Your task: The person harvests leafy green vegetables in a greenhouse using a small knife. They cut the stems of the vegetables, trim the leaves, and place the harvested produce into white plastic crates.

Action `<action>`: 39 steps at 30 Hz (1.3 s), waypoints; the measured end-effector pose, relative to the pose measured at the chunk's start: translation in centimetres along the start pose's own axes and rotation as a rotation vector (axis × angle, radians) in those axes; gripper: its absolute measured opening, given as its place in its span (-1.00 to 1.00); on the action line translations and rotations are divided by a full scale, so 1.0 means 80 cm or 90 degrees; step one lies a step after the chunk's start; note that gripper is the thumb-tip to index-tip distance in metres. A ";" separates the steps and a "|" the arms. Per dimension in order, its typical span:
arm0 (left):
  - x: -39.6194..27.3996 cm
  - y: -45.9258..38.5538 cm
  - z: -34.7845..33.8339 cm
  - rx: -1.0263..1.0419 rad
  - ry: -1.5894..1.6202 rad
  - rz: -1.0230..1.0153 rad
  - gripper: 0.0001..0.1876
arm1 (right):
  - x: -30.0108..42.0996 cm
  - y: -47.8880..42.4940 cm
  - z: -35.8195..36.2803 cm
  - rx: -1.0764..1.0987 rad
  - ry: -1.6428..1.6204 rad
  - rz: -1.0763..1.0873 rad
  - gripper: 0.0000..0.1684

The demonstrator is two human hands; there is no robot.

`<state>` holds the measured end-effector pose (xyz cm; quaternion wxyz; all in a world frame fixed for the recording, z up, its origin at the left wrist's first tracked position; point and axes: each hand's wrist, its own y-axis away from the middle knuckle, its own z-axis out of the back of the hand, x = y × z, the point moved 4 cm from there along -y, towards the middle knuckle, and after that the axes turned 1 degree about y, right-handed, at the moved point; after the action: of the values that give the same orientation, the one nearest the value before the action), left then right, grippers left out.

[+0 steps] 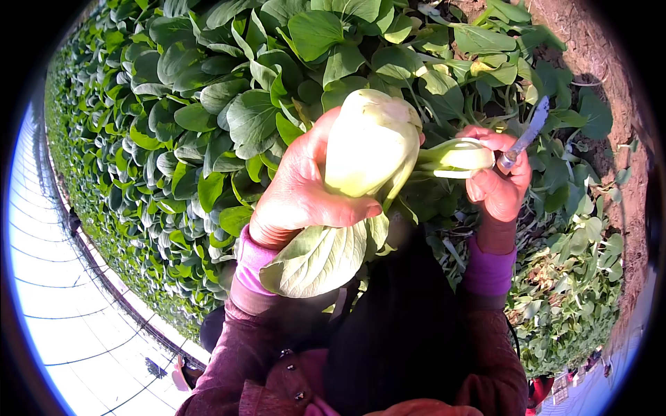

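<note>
A large head of pak choi [372, 143] with a thick pale base is gripped in my left hand [307, 182]. Its cut end points away from me, and a broad leaf [322, 257] hangs from it toward my body. Between the thumb and fingers of my right hand [499, 182] is a smaller pak choi stalk piece [460, 157], close beside the large head. That same hand also keeps a small knife [528, 130], its blade pointing up and to the right. The knife's handle is mostly hidden by my fingers.
Dense standing pak choi plants [208, 109] fill the left and far side. Loose trimmed leaves [567, 260] litter the ground to my right. Bare soil [598, 57] runs along the right edge. Greenhouse sheeting [57, 291] with ribs curves along the left.
</note>
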<state>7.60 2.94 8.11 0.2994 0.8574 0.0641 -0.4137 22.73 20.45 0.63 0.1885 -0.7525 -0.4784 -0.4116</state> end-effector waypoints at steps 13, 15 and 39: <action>-0.017 -0.105 0.049 -0.001 -0.390 0.028 -0.23 | -0.061 -0.031 -0.021 -0.163 0.189 -0.250 -0.49; -0.030 -0.120 0.088 -0.116 -0.598 0.092 -0.22 | -0.094 -0.035 -0.027 -0.070 0.199 -0.245 -0.52; 0.009 -0.069 0.199 -0.297 -0.270 0.130 -0.32 | -0.227 -0.163 -0.003 0.074 0.691 -0.199 -0.73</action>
<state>-4.60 -1.69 -2.55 0.5342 0.6624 0.0071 -0.5252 7.52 16.18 -15.14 0.3853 -0.3414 -0.4404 -0.7355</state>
